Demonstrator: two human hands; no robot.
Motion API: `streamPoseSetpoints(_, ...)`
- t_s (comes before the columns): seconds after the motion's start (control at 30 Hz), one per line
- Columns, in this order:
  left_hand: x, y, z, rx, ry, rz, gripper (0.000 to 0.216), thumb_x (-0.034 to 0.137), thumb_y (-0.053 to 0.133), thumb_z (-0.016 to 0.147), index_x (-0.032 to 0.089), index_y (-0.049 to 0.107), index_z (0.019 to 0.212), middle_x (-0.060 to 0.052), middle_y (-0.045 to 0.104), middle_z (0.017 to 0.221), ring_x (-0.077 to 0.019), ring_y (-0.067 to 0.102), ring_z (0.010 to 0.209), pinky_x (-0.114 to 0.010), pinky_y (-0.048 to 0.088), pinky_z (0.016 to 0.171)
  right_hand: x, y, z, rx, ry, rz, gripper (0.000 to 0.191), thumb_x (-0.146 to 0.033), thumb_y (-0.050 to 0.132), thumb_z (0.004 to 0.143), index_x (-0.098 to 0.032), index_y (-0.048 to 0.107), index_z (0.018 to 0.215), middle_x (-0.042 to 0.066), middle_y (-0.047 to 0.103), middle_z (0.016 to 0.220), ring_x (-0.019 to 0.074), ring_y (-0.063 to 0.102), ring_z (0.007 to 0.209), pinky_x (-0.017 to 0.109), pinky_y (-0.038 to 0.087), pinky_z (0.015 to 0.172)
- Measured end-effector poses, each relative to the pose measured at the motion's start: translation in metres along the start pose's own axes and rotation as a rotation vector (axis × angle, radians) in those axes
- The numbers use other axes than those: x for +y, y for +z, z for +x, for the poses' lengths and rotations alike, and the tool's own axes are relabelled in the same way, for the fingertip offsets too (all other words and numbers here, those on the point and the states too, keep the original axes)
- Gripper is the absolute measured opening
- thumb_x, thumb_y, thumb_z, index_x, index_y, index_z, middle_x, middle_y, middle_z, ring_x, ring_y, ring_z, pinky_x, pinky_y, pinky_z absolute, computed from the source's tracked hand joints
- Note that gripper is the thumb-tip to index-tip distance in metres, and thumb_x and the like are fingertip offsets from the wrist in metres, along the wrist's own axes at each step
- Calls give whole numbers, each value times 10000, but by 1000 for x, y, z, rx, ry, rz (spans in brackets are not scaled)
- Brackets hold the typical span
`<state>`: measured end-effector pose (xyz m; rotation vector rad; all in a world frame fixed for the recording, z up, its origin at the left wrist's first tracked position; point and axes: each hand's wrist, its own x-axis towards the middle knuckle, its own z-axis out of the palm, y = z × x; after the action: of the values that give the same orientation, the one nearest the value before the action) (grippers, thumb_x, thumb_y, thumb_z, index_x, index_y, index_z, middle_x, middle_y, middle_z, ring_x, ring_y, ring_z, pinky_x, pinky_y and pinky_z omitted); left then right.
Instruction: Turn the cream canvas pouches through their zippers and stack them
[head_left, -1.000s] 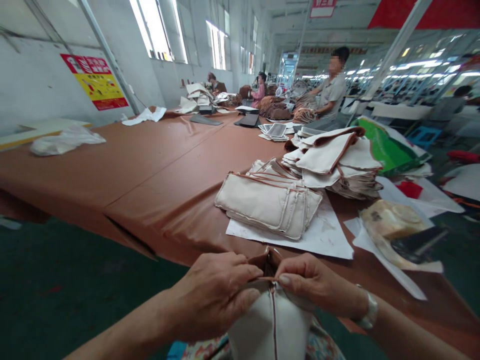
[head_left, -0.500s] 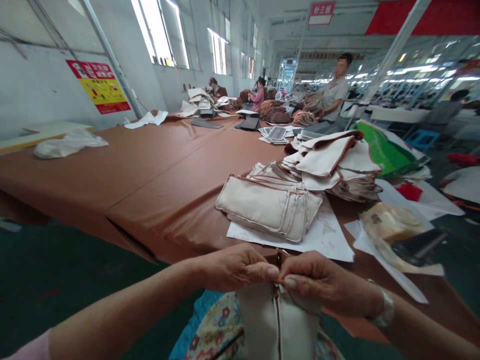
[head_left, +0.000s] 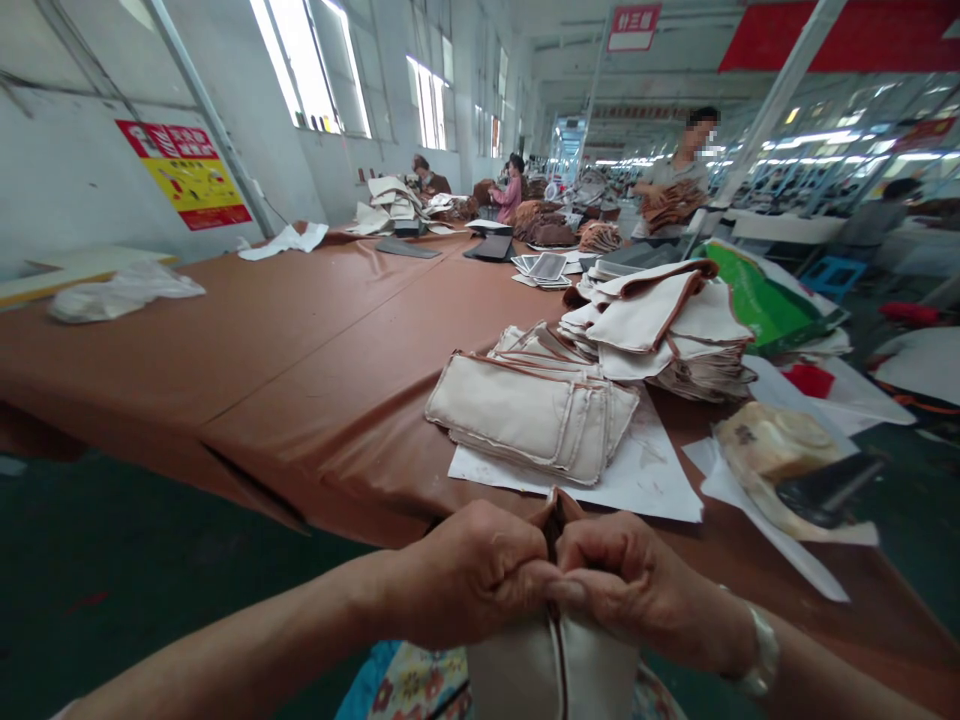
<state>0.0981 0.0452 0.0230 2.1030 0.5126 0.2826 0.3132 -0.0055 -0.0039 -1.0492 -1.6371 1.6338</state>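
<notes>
Close to my lap I hold a cream fabric piece [head_left: 517,670] with a brown-edged seam running down its middle. My left hand [head_left: 480,570] is closed, pinching the piece on the left of that seam. On the other side my right hand [head_left: 630,575], with a bracelet on its wrist, pinches it too, and the two thumbs meet over the seam. A brown part of the piece pokes up between my hands. Just beyond them lies a stack of cream stitched pieces [head_left: 517,405] on white paper [head_left: 667,480].
Brown sheeting [head_left: 300,330] covers the table. A taller pile of cream pieces [head_left: 637,310] sits at the right, beside a green bag [head_left: 772,300]. Near the right edge are a yellowish lump [head_left: 772,440] and a black object [head_left: 829,490]. Co-workers, including a standing person [head_left: 679,180], are farther back.
Both hands have curled tighter and come together over the seam, thumbs now touching. The standing co-worker in the background now holds a brown bundle in front of the body.
</notes>
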Motion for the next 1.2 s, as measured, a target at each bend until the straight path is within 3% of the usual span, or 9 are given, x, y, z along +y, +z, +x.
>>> streamPoseSetpoints(0.13,-5,7,0,140,129,246,337,307,410,981,173,418,672,23,400,656,-109,297,574,-294,203,538,1,0,-2,65,-50,-81,363,-444,596,921,-125,590,746,-26,443,665,95,347,619,219,277,540)
streamPoseSetpoints(0.3,-5,-9,2,-68,-76,-253,547,577,392,974,136,558,696,26,418,610,-97,344,534,-224,257,483,-11,-13,0,-175,-77,-29,371,-453,501,969,-124,635,863,13,501,791,110,397,682,220,319,589)
streamPoseSetpoints(0.43,-4,-20,1,-74,-160,-372,829,614,80,996,96,694,792,-32,526,661,-118,405,572,-228,304,513,-9,-16,3,-164,-63,39,337,-435,590,927,-114,647,841,-8,477,726,103,380,652,225,293,577)
streamPoseSetpoints(0.53,-4,-25,-1,-121,-242,-422,858,631,78,986,90,715,796,-27,504,623,-115,376,532,-232,282,479,-1,-16,2,-131,-39,69,336,-432,609,916,-104,665,865,11,520,754,112,410,668,237,295,585)
streamPoseSetpoints(0.7,-4,-31,-4,-123,-227,-433,628,561,320,1003,98,716,850,-15,520,676,-114,396,586,-225,314,540,-1,-20,0,-131,-53,121,326,-405,627,909,-89,671,842,14,527,756,116,431,690,245,313,626)
streamPoseSetpoints(0.8,-7,-30,-5,-145,-243,-589,425,473,537,939,108,638,746,17,451,648,-104,340,585,-227,279,541,-4,-21,0,-128,-55,154,309,-389,645,898,-93,667,815,-4,486,733,102,394,666,233,296,607)
streamPoseSetpoints(0.93,-10,-25,-8,-177,-290,-673,373,450,650,851,126,549,697,45,382,624,-87,281,561,-211,214,496,-5,-20,-1,-143,-52,149,316,-396,638,900,-94,667,811,-10,464,718,97,368,645,231,266,577)
streamPoseSetpoints(1.07,-2,-15,-11,-119,-266,-463,223,331,595,852,119,609,783,47,425,629,-78,321,547,-180,245,465,-4,-19,-4,-142,-40,104,328,-404,630,904,-94,658,803,-13,460,703,96,363,632,233,258,567)
streamPoseSetpoints(1.2,3,0,-14,118,-148,-133,64,98,557,733,128,581,682,63,427,585,-60,333,523,-164,240,450,-3,-20,-4,-128,-65,75,331,-411,636,899,-100,657,788,-22,453,687,92,359,621,224,257,556)
